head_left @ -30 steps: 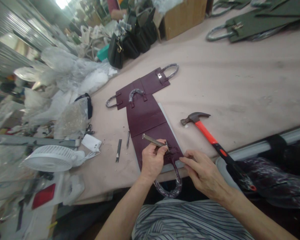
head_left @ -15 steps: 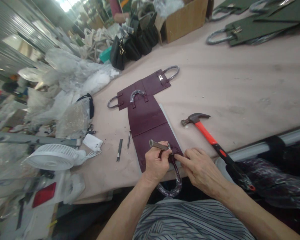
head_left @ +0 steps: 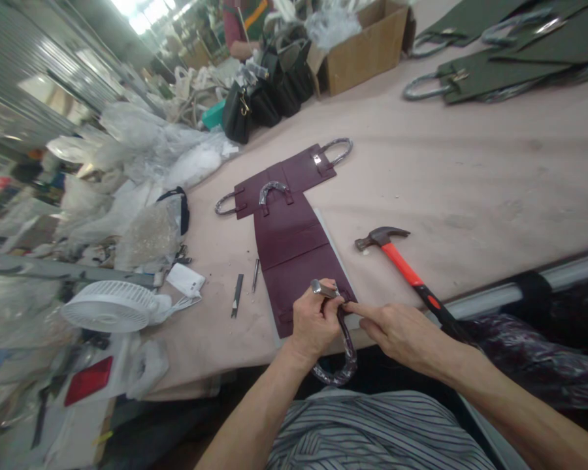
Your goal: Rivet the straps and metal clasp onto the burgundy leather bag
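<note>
Your flat bag piece point(head_left: 292, 228) is dark wine red, with a shiny silver clasp point(head_left: 317, 159). Your metal tool point(head_left: 323, 289) is silver too. Your claw hammer point(head_left: 402, 264) has a dark grey head and a bright red and black handle. Your top point(head_left: 362, 434) has thin stripes, dark on pale grey. Your table point(head_left: 470, 163) is pinkish tan and your fan point(head_left: 108, 307) is white. You also have dark green bag panels point(head_left: 494, 75), black handbags point(head_left: 235, 117) with a gold clip point(head_left: 245, 103), a brown cardboard box point(head_left: 367, 62) and cloudy white plastic wrap point(head_left: 147, 143).

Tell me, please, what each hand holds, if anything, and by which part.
Left hand: a metal tool, by its shaft. Right hand: any hold is unclear.
</note>
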Motion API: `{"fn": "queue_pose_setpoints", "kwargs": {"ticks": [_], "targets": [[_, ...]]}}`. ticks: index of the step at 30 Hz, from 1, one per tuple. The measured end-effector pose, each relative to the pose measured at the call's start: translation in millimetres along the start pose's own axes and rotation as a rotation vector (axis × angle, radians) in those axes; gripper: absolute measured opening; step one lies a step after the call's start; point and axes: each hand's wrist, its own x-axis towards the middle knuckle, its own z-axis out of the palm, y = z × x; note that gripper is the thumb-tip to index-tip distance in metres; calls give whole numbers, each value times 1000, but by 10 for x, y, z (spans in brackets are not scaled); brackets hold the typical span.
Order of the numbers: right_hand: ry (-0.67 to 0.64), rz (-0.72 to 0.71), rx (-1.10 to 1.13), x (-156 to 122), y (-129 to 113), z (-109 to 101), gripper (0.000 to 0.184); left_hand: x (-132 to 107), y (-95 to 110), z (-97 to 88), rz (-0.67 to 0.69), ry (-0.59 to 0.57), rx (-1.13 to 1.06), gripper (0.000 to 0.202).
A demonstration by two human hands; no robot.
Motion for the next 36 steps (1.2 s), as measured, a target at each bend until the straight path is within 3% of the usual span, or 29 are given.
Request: {"fn": "queue_pose_setpoints", "kwargs": {"ticks": [7,12,14,17,19,21,23,27,32,36], "targets": [[145,-122,-211,-95,-49,224,60,-14,-21,22,6,6,-13,10],[289,-140,-7,-187,37,288,39,-18,-26,38,8,-13,27,10],[429,-87,24,-233,116,221,31,-17,-22,49,4,-21,47,10],[628,96,-117,-298,285,52,27,-11,-13,60,-6,-41,61,9],[612,246,-259,-324,406,-51,27,-8,-9,62,-9,-39,55,8],[477,378,-308,-322,502,-115,28,-5,-4,64,-9,-29,44,8],[358,496,-163,-284,551,-143,27,-3,5,69,-14,-31,42,7],[273,680,472,-139,533,-197,10,11,28,89,-37,-32,47,7],[86,743,993,-26,453,-296,11,15,12,96,-79,-4,11,6],[69,760,1250,-5,359,-304,14,9,9,95,-72,-4,-6,6]]}}
